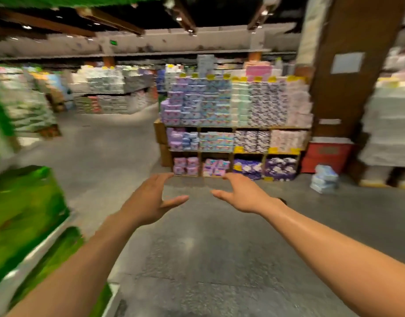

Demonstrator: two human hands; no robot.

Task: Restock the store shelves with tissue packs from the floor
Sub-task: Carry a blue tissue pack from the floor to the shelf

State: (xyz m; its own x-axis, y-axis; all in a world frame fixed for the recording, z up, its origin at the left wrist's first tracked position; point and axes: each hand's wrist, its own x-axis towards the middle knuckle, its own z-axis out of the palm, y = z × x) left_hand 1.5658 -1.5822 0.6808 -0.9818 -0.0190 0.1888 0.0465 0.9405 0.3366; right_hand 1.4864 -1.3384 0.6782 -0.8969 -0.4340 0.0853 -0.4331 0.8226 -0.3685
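While both arms reach forward, left hand (149, 200) and right hand (240, 194) are spread open, empty. Tissue packs (324, 180) sit stacked on floor (197, 248), far right by shelves (233, 128). Risk: 2-handed grab could topple the loose stack.

Bright ceiling spotlights (190, 30) light the store; heavy motion blur smears the shelves (233, 126), worst at the stretched edges.

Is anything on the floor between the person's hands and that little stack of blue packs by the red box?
Nothing visible. Both hands, left and right, are open and empty, and only bare floor lies between them and the blue packs.
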